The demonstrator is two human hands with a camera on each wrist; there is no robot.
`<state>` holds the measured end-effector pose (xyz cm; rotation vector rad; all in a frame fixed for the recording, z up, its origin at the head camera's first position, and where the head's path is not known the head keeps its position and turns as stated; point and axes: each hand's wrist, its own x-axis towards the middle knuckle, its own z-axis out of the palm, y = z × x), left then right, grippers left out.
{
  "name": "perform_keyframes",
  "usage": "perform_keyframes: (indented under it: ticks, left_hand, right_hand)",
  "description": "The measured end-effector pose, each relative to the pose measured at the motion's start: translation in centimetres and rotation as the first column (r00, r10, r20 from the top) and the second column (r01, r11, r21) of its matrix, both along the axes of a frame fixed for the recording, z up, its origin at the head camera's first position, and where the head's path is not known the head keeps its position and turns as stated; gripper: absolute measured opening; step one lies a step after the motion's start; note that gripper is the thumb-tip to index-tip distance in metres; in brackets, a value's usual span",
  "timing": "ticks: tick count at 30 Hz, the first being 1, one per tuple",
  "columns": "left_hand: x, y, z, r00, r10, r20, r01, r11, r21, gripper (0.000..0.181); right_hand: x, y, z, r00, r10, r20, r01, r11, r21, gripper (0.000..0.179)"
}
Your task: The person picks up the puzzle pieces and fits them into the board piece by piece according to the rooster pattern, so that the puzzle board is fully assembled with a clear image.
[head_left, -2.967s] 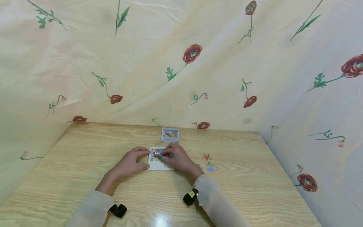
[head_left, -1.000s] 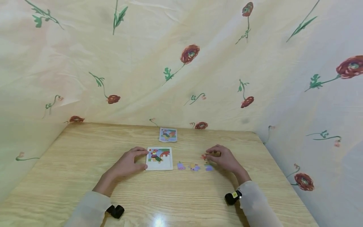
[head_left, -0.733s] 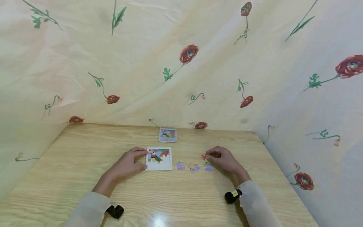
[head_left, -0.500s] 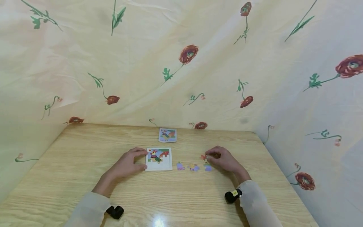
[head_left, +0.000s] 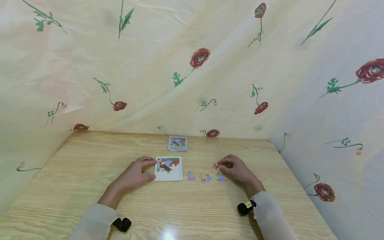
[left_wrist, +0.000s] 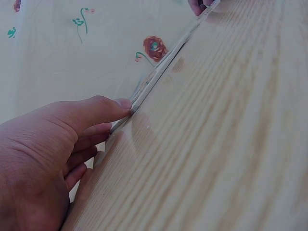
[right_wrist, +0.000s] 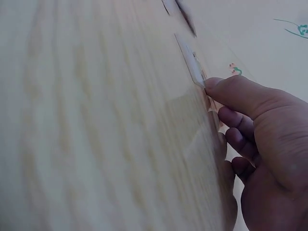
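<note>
Well apart, left grip [head_left: 136, 172] relaxed against tray [head_left: 175, 176] edge, right grip [head_left: 237, 168] pinching red piece [head_left: 214, 166], 3 pieces [head_left: 205, 177] alongside, gaps between

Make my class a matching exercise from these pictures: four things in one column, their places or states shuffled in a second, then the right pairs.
Things
1. Left hand
2. Right hand
3. Card
4. Frame

Places or states
A. Lying beyond the frame, near the flowered cloth
B. Fingertips at the red piece
C. Partly filled with pieces
D. Touching the frame's left side

Right pairs
1-D, 2-B, 3-A, 4-C
</note>
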<state>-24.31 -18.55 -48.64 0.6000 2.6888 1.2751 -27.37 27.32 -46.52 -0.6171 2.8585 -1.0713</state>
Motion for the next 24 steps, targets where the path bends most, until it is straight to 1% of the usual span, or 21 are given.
perform_keyframes:
  ticks: [4, 9, 13, 20, 24]
  left_hand:
    - [-0.1, 0.0, -0.1, 1.0, 0.002, 0.003, -0.002, 1.0, 0.001, 0.059]
    - [0.0, 0.0, 0.1, 1.0, 0.003, 0.007, -0.003, 1.0, 0.002, 0.059]
    - [0.0, 0.0, 0.2, 1.0, -0.003, -0.001, 0.003, 1.0, 0.002, 0.059]
    - [0.1, 0.0, 0.2, 1.0, -0.006, -0.007, 0.006, 1.0, 0.003, 0.059]
    - [0.1, 0.1, 0.2, 1.0, -0.004, -0.007, 0.004, 1.0, -0.003, 0.06]
  right_hand:
    - [0.1, 0.0, -0.1, 1.0, -0.013, -0.019, 0.012, 1.0, -0.016, 0.021]
    - [0.0, 0.0, -0.4, 0.999, -0.031, -0.013, 0.031, 0.999, -0.037, 0.02]
    - [0.2, -0.3, -0.2, 0.999, -0.043, -0.012, 0.042, 0.998, -0.042, 0.019]
    - [0.1, -1.2, 0.1, 0.998, -0.053, -0.035, 0.053, 0.998, -0.014, 0.02]
    - [-0.1, -2.0, 0.2, 0.997, -0.064, -0.032, 0.064, 0.998, -0.005, 0.021]
